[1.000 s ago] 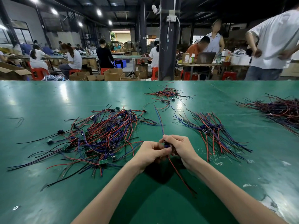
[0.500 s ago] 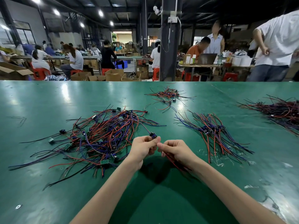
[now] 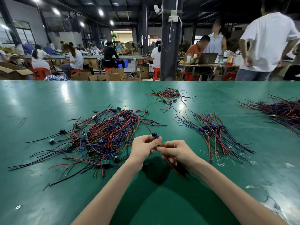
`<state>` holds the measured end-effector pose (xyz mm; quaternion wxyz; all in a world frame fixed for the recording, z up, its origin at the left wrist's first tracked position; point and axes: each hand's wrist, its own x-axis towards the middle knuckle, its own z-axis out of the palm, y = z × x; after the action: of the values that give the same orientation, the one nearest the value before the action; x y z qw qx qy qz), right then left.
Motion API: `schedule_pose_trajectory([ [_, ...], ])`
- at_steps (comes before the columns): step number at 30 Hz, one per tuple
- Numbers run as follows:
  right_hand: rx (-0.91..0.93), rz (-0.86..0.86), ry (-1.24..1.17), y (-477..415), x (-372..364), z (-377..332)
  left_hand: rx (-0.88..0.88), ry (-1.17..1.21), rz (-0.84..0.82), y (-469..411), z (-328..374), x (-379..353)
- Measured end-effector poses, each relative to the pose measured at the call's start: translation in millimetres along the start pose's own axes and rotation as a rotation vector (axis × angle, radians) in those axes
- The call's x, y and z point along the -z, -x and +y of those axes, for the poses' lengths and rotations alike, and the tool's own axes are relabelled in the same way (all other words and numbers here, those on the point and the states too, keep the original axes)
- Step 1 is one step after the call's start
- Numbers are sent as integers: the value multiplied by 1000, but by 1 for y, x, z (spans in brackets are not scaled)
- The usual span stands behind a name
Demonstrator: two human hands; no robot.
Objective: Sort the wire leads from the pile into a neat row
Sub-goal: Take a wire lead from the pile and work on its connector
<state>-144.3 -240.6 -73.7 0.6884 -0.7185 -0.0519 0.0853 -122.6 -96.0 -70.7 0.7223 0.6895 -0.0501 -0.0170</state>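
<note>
Busy factory floor in the background, with seated workers, cardboard boxes and a dark pillar beyond a wide green surface (image 3: pixel 48 98). On it, at about ten o'clock from the hands, sprawls the pile (image 3: pixel 103 137) — a loose tangle of red, blue and black wire leads with small green boards and black parts mixed in. At two o'clock lies the row (image 3: pixel 212 133), leads laid side by side with their blue components gathered along the middle and the wires fanning out, which reads as the sorted result so far. Two more heaps sit farther off at twelve and three o'clock.

Near the centre, both hands work one lead (image 3: pixel 155 135). The left hand (image 3: pixel 143 147) is closed in a pinch just below its small blue component, which pokes up above the fingertips. The right hand (image 3: pixel 176 151) is curled shut around the red wires, which trail back toward the body — likely a grip meant to draw the strands straight before the lead joins the row.
</note>
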Motion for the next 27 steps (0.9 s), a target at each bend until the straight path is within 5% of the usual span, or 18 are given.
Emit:
schedule_pose_trajectory([
  [12, 42, -83, 177, 7, -5, -6, -112, -243, 73, -11, -4, 10],
  [27, -26, -321, 150, 13, -4, -9, -90, -199, 265, -21, 4, 40],
])
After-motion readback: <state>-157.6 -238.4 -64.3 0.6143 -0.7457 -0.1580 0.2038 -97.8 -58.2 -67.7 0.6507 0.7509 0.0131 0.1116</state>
